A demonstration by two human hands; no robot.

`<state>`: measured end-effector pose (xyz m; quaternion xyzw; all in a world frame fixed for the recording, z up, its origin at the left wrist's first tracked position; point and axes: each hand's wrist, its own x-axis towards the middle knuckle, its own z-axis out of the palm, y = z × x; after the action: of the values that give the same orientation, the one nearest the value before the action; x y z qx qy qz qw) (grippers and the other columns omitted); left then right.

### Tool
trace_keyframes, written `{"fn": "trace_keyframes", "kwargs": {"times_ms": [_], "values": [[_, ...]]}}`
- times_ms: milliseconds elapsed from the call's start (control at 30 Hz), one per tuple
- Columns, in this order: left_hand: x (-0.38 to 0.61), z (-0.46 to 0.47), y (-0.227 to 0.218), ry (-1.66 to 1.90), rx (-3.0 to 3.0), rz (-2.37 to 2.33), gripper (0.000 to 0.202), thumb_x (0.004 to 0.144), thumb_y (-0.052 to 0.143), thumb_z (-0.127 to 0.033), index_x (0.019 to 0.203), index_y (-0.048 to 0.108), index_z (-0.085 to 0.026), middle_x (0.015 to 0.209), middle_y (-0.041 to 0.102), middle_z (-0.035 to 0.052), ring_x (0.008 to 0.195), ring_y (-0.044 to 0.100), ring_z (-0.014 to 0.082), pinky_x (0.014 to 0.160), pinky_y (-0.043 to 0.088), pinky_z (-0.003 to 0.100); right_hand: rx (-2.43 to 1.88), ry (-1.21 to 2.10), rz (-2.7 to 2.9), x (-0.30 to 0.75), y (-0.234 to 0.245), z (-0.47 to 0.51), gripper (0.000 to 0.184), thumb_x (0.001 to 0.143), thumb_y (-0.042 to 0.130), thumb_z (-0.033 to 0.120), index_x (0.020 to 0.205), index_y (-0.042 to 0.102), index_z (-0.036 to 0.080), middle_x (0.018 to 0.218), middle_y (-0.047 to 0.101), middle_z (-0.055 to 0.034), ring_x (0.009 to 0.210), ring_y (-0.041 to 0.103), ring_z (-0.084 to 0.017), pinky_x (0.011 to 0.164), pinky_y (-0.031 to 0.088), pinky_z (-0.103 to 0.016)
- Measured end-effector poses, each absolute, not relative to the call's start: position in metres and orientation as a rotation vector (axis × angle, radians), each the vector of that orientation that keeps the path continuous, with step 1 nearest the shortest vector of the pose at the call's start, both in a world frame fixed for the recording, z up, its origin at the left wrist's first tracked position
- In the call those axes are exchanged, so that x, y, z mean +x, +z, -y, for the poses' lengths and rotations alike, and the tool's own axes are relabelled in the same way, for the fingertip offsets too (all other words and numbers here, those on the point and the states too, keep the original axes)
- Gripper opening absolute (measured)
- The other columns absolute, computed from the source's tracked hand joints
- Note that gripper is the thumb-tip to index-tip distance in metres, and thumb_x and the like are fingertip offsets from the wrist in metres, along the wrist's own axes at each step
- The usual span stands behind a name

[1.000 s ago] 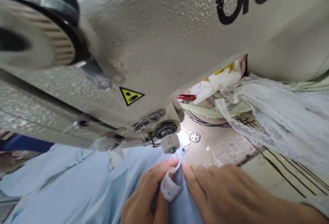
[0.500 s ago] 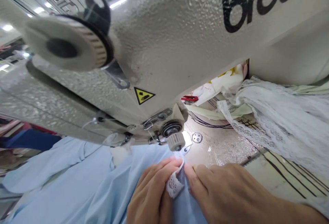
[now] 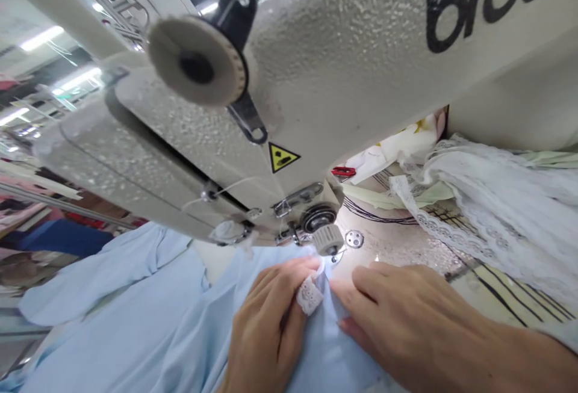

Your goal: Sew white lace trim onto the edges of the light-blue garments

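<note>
Under the presser area of a sewing machine (image 3: 325, 86) lies light blue fabric (image 3: 149, 315). My left hand (image 3: 271, 321) is closed at the fabric, its fingertips pressed down close to the needle area, with the short end of a white lace trim (image 3: 309, 295) curling out beside its thumb. To the right, my right hand (image 3: 406, 315) is closed at the fabric's right edge, index finger on top and thumb lower down. The machine head and my fingers hide the needle and the exact stitching point.
White lace strips (image 3: 487, 200) are heaped on the right of the machine bed. Behind the needle area lies a red tool (image 3: 344, 171), probably thread snips, near pale green strips (image 3: 374, 195). A tension dial (image 3: 198, 65) juts out from the machine head.
My view has shifted, so the machine sits further right. My right hand's fingers have moved slightly away from the lace end, and the lace and my left hand are closer to the presser area.
</note>
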<state>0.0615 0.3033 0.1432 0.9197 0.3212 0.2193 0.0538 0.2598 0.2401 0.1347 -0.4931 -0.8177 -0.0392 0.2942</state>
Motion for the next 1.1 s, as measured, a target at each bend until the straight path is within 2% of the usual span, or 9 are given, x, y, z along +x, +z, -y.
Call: {"fn": "trace_keyframes", "kwargs": {"times_ms": [133, 233, 400, 600, 700, 867, 1100], "values": [[0.061, -0.301, 0.141, 0.673, 2.858, -0.852, 0.020, 0.088, 0.049, -0.012, 0.105, 0.057, -0.018, 0.111, 0.066, 0.0056, 0.107, 0.059, 0.0130, 0.094, 0.045, 0.023, -1.289, -0.106, 2.242, 0.270, 0.148, -0.232, 0.025, 0.088, 0.039, 0.011, 0.093, 0.063, 0.019, 0.076, 0.065, -0.0038, 0.062, 0.057, -0.014, 0.048, 0.041, -0.024], [0.060, -0.299, 0.138, 0.652, 2.901, -0.825, 0.022, 0.086, 0.051, -0.009, 0.106, 0.058, -0.015, 0.115, 0.065, 0.0077, 0.111, 0.057, 0.0140, 0.096, 0.044, 0.024, -1.301, -0.130, 2.267, 0.269, 0.146, -0.232, 0.028, 0.087, 0.038, 0.008, 0.097, 0.062, 0.018, 0.077, 0.065, -0.0043, 0.063, 0.057, -0.014, 0.049, 0.041, -0.023], [0.060, -0.299, 0.138, 0.731, 2.873, -0.852, 0.020, 0.087, 0.048, -0.008, 0.103, 0.058, -0.015, 0.109, 0.066, 0.0055, 0.105, 0.059, 0.0114, 0.094, 0.045, 0.021, -1.384, -0.141, 2.225, 0.258, 0.131, -0.237, 0.027, 0.090, 0.034, 0.010, 0.093, 0.061, 0.016, 0.072, 0.062, -0.0045, 0.059, 0.054, -0.014, 0.050, 0.040, -0.024], [0.061, -0.303, 0.140, 0.710, 2.811, -0.953, 0.020, 0.091, 0.045, -0.016, 0.106, 0.057, -0.019, 0.103, 0.068, 0.0038, 0.097, 0.063, 0.0104, 0.086, 0.047, 0.018, -1.331, -0.045, 2.304, 0.263, 0.139, -0.236, 0.025, 0.091, 0.040, 0.016, 0.105, 0.061, 0.015, 0.079, 0.064, -0.0053, 0.064, 0.057, -0.015, 0.053, 0.042, -0.027], [0.059, -0.305, 0.140, 0.694, 2.843, -0.872, 0.020, 0.091, 0.044, -0.014, 0.105, 0.058, -0.018, 0.105, 0.069, 0.0040, 0.100, 0.062, 0.0119, 0.088, 0.047, 0.021, -1.346, -0.055, 2.301, 0.263, 0.140, -0.236, 0.026, 0.093, 0.043, 0.023, 0.107, 0.062, 0.013, 0.079, 0.064, -0.0057, 0.063, 0.058, -0.016, 0.052, 0.043, -0.029], [0.057, -0.309, 0.138, 0.718, 2.891, -0.765, 0.021, 0.089, 0.045, -0.011, 0.104, 0.058, -0.018, 0.104, 0.069, 0.0049, 0.103, 0.061, 0.0143, 0.089, 0.047, 0.026, -1.357, -0.210, 2.207, 0.259, 0.136, -0.233, 0.025, 0.092, 0.043, 0.019, 0.099, 0.065, 0.011, 0.077, 0.066, -0.0065, 0.060, 0.057, -0.017, 0.048, 0.040, -0.031], [0.057, -0.316, 0.137, 0.700, 2.976, -0.737, 0.025, 0.089, 0.045, -0.012, 0.108, 0.058, -0.020, 0.108, 0.070, 0.0052, 0.103, 0.062, 0.0170, 0.087, 0.046, 0.031, -1.391, 0.060, 2.246, 0.257, 0.130, -0.240, 0.026, 0.092, 0.049, 0.029, 0.106, 0.062, 0.012, 0.082, 0.065, -0.0061, 0.067, 0.060, -0.019, 0.052, 0.042, -0.033]]}}
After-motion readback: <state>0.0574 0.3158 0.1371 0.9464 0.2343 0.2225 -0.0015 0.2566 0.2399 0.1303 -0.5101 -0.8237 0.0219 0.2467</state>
